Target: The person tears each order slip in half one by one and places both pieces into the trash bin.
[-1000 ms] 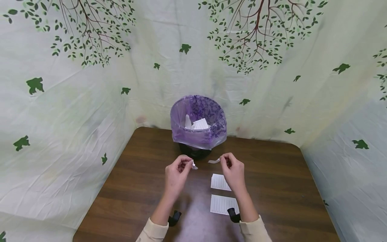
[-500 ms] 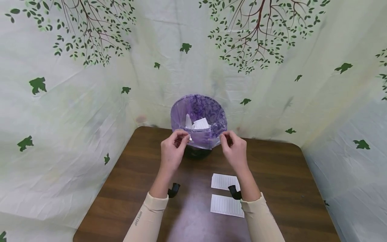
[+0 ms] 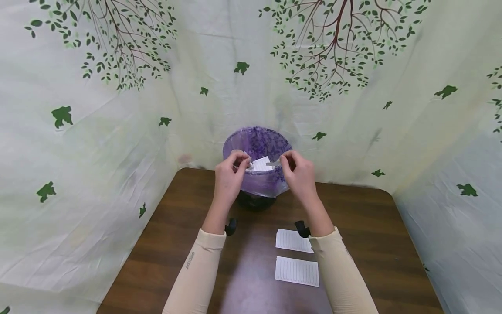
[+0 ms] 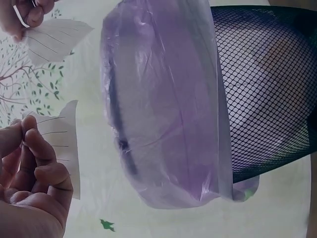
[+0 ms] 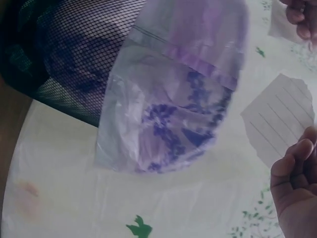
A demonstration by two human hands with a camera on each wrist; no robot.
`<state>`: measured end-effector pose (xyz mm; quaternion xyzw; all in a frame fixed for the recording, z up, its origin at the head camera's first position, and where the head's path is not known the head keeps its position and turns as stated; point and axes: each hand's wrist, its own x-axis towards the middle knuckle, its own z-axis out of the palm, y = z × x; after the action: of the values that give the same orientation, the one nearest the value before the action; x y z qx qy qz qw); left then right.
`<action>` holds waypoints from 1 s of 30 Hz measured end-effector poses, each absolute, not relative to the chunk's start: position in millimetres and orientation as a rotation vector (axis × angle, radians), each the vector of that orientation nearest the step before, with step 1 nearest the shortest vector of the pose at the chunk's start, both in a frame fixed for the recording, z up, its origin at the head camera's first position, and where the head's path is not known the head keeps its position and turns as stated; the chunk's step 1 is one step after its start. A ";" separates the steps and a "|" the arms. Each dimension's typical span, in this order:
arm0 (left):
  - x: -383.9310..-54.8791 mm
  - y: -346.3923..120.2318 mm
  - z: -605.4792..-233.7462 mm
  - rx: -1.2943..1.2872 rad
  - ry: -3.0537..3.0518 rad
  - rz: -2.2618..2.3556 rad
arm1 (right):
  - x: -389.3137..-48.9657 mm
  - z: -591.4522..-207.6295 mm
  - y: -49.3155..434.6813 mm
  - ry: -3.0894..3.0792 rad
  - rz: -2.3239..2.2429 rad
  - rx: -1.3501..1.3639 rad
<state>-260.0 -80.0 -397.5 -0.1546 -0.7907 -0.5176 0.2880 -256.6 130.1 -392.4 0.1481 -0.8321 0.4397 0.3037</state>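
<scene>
My left hand [image 3: 228, 176] pinches a torn piece of lined paper [image 4: 62, 146] between thumb and fingers. A second torn lined piece [image 5: 280, 116] hangs from the fingertips of my right hand [image 3: 301, 176]. Both hands are over the near rim of a black mesh wastebasket [image 4: 262, 89], a short gap apart. Its purple, flower-patterned bin liner [image 3: 260, 185] folds down over the outside. Inside the basket lies white lined paper [image 3: 261, 165], partly hidden behind the hands.
On the brown wooden table [image 3: 353, 244] lie two lined paper sheets, a farther one [image 3: 292, 240] partly under the right wrist and a nearer one [image 3: 296, 271]. A leaf-printed cloth [image 3: 204, 113] hangs behind and at both sides.
Both hands have moved forward and up from the table in front of the wastebasket to over its rim, each still holding its piece of paper. The sheets on the table have stayed put.
</scene>
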 end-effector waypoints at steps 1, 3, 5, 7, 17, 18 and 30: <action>-263.3 -79.3 -397.5 -0.414 -2.122 -1.369 | -260.3 -392.8 128.4 -2.213 1.162 0.391; -268.9 -78.0 -397.9 -0.428 -2.150 -1.332 | -267.6 -394.4 125.6 -2.230 1.155 0.391; -274.2 -77.1 -399.6 -0.450 -2.178 -1.271 | -274.2 -396.4 123.1 -2.246 1.151 0.391; -278.5 -76.7 -401.7 -0.469 -2.206 -1.198 | -280.4 -398.7 121.3 -2.262 1.148 0.392; -290.1 -79.4 -406.2 -0.512 -2.295 -0.974 | -296.3 -409.0 114.9 -2.319 1.109 0.412; -291.0 -79.2 -406.7 -0.514 -2.296 -0.963 | -296.5 -409.3 114.6 -2.323 1.108 0.409; -284.9 -79.1 -408.1 -0.466 -2.378 -0.913 | -293.0 -411.1 115.4 -2.362 1.145 0.408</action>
<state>-284.9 -79.1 -408.1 -0.1733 -0.8836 -0.3391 0.2726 -293.0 115.4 -411.1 0.1491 -0.8630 0.4186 0.2403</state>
